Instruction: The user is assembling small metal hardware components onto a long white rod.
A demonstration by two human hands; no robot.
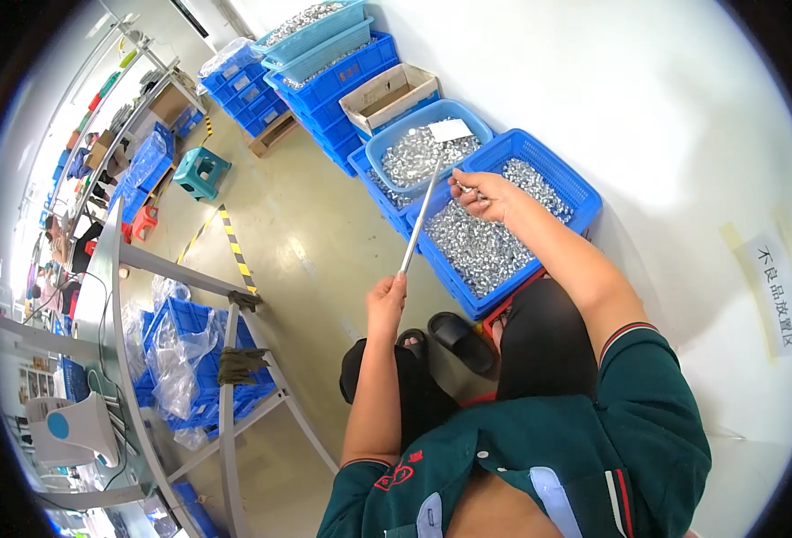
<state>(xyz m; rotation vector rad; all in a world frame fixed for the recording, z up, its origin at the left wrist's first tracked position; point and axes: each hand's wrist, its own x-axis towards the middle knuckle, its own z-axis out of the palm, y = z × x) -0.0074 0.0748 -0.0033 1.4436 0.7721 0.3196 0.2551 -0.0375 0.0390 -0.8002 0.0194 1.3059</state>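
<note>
My left hand is closed around the lower end of a long thin metal rod, which slants up and away from it. Close to the rod's far end is my right hand, its fingers curled over a few small silvery metal parts. Under that hand stands a blue plastic crate heaped with many similar silvery metal parts. Just beyond it, a lighter blue basin holds more such parts, with a white paper slip on top. Their exact kind is too small to tell.
Stacked blue crates and an open box line the white wall. To the left are a metal-framed table, plastic-wrapped blue crates and a teal stool. Black slippers lie by my feet. People sit farther off.
</note>
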